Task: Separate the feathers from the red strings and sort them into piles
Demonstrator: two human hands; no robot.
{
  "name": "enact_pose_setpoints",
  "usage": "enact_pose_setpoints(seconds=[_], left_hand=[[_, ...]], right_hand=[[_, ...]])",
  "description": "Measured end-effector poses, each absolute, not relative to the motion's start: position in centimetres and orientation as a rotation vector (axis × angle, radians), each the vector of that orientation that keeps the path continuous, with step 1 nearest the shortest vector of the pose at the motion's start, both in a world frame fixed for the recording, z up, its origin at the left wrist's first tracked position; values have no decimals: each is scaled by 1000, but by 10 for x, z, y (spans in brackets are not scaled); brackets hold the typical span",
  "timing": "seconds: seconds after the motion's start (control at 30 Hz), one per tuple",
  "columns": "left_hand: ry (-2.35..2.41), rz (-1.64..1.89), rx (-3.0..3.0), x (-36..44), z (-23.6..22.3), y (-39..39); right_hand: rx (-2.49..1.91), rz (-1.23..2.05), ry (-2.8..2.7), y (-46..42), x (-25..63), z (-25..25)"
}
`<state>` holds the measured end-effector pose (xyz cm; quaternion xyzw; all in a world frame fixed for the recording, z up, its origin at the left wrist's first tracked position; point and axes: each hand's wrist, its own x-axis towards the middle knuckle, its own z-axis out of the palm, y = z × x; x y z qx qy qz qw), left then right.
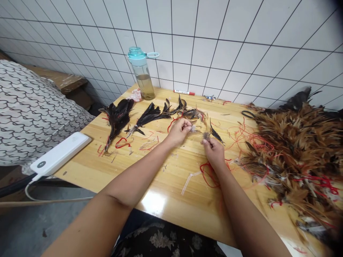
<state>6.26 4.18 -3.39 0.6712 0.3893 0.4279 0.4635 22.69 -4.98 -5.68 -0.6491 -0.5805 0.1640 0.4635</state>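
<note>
My left hand (179, 132) is closed in a pinch over the middle of the wooden table, with pale grey down (193, 128) at its fingertips. My right hand (215, 151) is closed too, thumb and finger pinching a small feather (206, 136) with a grey fluffy part. Just beyond the right hand lies a loose dark feather (215, 133). Brown and black feathers (191, 113) lie behind the left hand beside red string. Farther left are a bundle of black feathers (148, 116) and a larger dark bundle (117, 119).
A big heap of brown feathers (302, 142) covers the table's right side, with tangled red string (252, 137) beside it. Along the wall stand a water bottle (144, 80) and a lying marker (184, 92). A white power bank (61, 151) with a cable juts over the left edge.
</note>
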Motion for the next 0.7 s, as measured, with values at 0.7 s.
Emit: enact_pose_setpoints(seconds=[0.7], left_hand=[[1032,1015,1744,72,-23,24]], right_hand=[[-1632,417,-1362,-51,225,-52]])
